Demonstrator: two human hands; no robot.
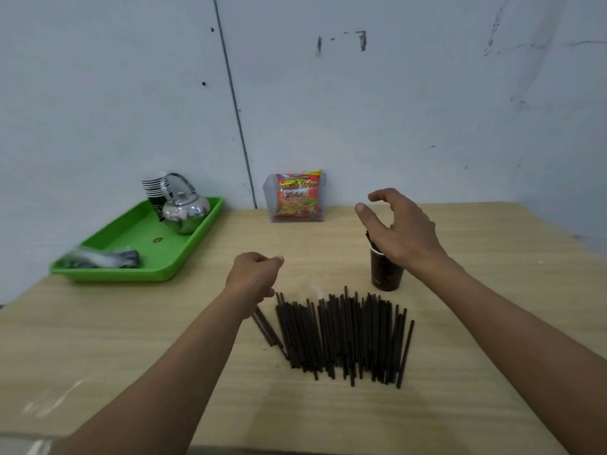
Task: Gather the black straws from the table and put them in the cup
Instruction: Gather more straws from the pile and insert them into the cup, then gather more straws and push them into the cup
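A pile of several black straws [345, 333] lies on the wooden table [164, 339] in front of me. A dark paper cup [384, 274] stands upright just behind the pile's right part, with a few straw ends sticking out of its top. My right hand [399, 229] hovers over the cup's mouth, fingers spread and curved, holding nothing. My left hand [254, 275] floats above the table at the pile's left rear, loosely closed, thumb against fingers; I see nothing in it. A couple of straws lie under that wrist.
A green tray [131, 238] at the back left carries a metal kettle [185, 210], a stack of paper cups [157, 188] and a crumpled plastic wrap [101, 257]. A clear holder with a red snack bag [297, 197] stands against the wall.
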